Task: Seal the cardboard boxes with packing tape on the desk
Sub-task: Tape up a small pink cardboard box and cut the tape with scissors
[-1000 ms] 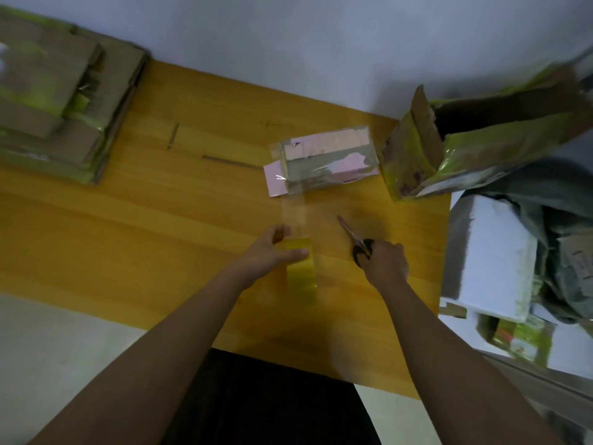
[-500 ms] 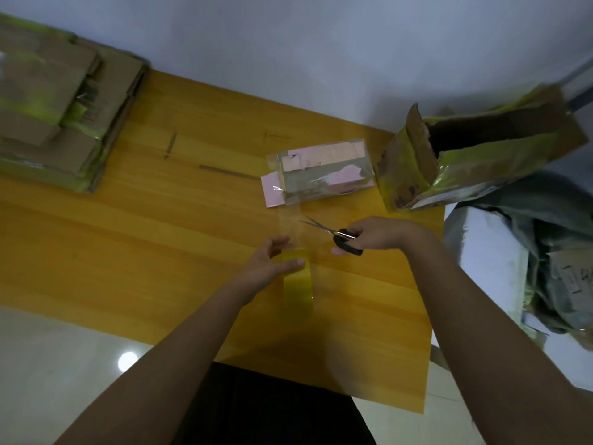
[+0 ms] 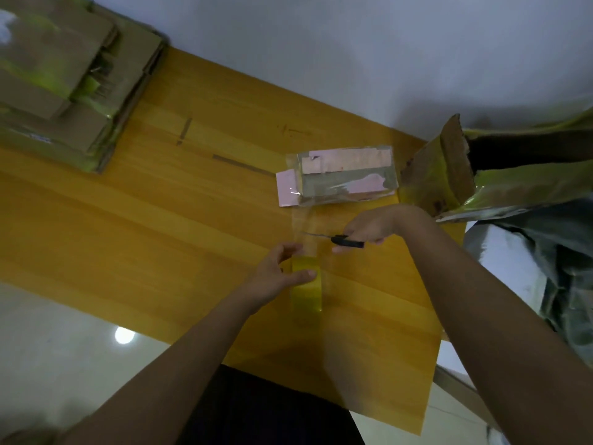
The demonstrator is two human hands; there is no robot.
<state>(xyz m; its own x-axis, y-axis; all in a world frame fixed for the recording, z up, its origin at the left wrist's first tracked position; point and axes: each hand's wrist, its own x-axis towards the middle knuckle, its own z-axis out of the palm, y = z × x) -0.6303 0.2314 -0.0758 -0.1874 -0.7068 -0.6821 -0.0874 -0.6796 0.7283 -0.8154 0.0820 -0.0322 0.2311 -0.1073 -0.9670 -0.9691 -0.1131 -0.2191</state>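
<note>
Step in hand: cutting tape. Left hand [image 3: 276, 274] grips the tape roll [image 3: 306, 284], its strip [image 3: 305, 226] stretched to the small box [image 3: 340, 179] mid-desk [image 3: 128, 236]. Right hand [image 3: 372, 226] curls round scissors [image 3: 337, 239] (blades at the strip); next, likely a clean snip across taut tape.

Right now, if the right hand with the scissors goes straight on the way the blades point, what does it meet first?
Probably the stretched clear tape strip: the scissors in the right hand point left, tips already at its edge. Beyond lie the left hand fingers. Depth is unclear.
</note>
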